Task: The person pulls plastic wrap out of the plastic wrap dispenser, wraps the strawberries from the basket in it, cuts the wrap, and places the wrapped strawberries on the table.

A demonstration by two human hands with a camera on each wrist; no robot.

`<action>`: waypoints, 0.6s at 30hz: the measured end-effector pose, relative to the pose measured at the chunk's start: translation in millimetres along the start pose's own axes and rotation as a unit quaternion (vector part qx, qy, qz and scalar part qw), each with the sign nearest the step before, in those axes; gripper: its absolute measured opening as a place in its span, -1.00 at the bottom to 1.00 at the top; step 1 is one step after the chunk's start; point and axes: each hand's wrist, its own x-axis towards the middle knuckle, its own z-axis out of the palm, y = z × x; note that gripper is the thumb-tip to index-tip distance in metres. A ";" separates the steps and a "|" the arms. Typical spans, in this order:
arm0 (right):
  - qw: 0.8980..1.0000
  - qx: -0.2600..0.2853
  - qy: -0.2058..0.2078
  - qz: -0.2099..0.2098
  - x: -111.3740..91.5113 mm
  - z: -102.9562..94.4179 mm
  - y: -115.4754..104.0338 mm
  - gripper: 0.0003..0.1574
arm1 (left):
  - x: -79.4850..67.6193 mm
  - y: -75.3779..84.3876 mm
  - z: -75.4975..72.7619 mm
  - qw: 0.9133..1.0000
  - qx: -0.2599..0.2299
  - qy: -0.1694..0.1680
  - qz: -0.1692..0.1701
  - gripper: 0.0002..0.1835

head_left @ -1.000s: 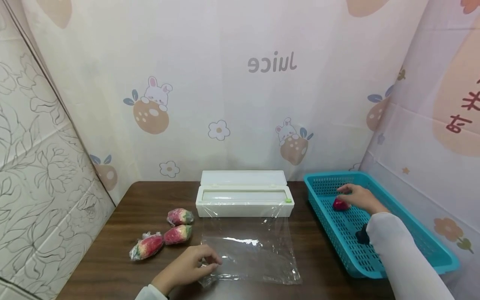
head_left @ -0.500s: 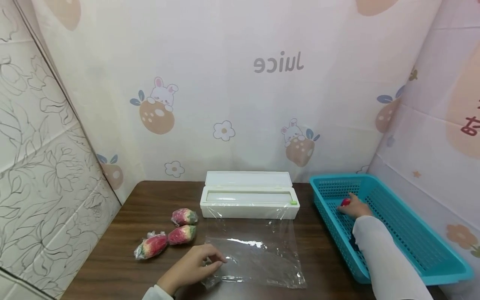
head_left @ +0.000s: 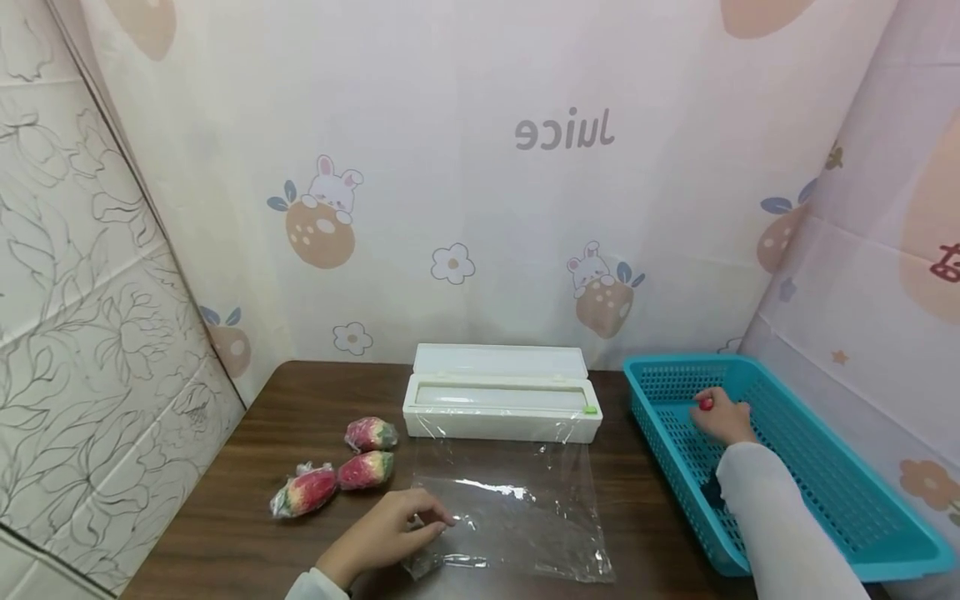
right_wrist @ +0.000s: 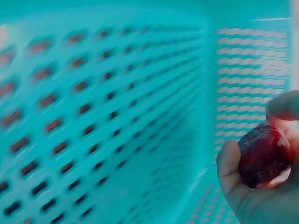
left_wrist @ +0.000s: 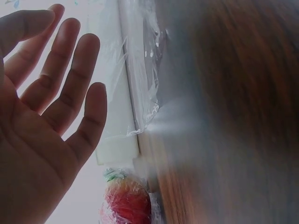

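In the head view my right hand [head_left: 722,419] is inside the blue-green basket [head_left: 840,471]. Its thumb and fingers curl round a small, shiny dark red fruit [right_wrist: 264,156], partly covered by the hand. My left hand [head_left: 390,533] is relaxed at the near left corner of a clear sheet of cling film [head_left: 517,533], its fingers loosely bent and parted in the left wrist view. That film runs out from a white cling film dispenser [head_left: 502,423], whose lid stands up. To the left lie three red-and-yellow film-wrapped fruits [head_left: 365,470].
A dark object [head_left: 712,490] lies in the basket, partly hidden by my right sleeve [head_left: 780,517]. A green slider [head_left: 590,410] sits at the dispenser's right end. Behind the brown wooden table [head_left: 225,517] hangs a printed curtain [head_left: 480,183].
My right hand has reached down onto the red fruit in the basket and taken hold of it. The left hand stays at the film corner. The whole head view has shifted slightly.
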 end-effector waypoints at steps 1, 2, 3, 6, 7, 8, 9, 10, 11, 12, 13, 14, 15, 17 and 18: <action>1.000 0.006 0.010 -0.020 -2.7 -1.4 -4.5 -0.35 | -0.6 -0.2 -0.3 1.000 -0.001 -0.001 0.000 -0.88; 0.999 0.005 0.020 -0.042 -4.6 -2.9 -10.1 -0.33 | -1.1 -0.5 -0.7 1.000 -0.001 -0.002 0.000 -0.88; 0.998 0.003 0.033 -0.062 -6.3 -4.0 -17.1 -0.29 | -1.5 -1.0 -1.2 1.000 0.000 -0.001 0.001 -0.88; 0.992 0.003 0.075 -0.103 -11.6 -5.3 -40.7 -0.18 | -1.4 -2.9 -2.1 1.000 0.007 0.002 0.009 -0.89; 0.990 0.009 0.086 -0.108 -14.6 -5.0 -49.8 -0.13 | -1.2 -3.4 -2.6 1.000 0.009 0.003 0.011 -0.89; 0.989 0.015 0.096 -0.111 -17.7 -4.4 -59.0 -0.08 | -0.9 -3.9 -3.0 1.000 0.010 0.004 0.012 -0.88; 0.988 0.022 0.102 -0.111 -22.3 -4.0 -68.7 -0.03 | -0.7 -4.4 -3.3 1.000 0.011 0.004 0.013 -0.88; 0.988 0.028 0.104 -0.113 -27.2 -3.5 -77.9 0.01 | -0.5 -4.6 -3.7 1.000 0.010 0.002 0.012 -0.88; 0.987 0.030 0.107 -0.115 -32.3 -2.6 -86.6 0.05 | -0.5 -4.7 -3.9 1.000 0.008 0.000 0.009 -0.88; 0.986 0.030 0.107 -0.120 -37.5 -1.8 -94.7 0.08 | -0.6 -4.8 -4.0 1.000 0.006 -0.003 0.006 -0.88; 0.985 0.026 0.108 -0.129 -42.6 -0.6 -102.7 0.10 | -0.8 -4.8 -4.1 1.000 0.005 -0.006 0.005 -0.89; 0.984 0.019 0.107 -0.142 -47.2 0.7 -110.7 0.11 | -1.1 -4.9 -4.1 1.000 0.005 -0.007 0.005 -0.89; 0.982 0.008 0.104 -0.157 -51.8 2.2 -118.4 0.11 | -1.4 -5.0 -4.1 1.000 0.006 -0.008 0.005 -0.90; 0.977 -0.022 0.095 -0.190 -60.9 4.8 -133.6 0.10 | -1.8 -4.8 -4.4 1.000 0.008 -0.010 0.007 -0.90; 0.973 -0.040 0.088 -0.208 -65.9 6.4 -141.5 0.06 | -1.9 -4.8 -4.5 1.000 0.009 -0.010 0.007 -0.90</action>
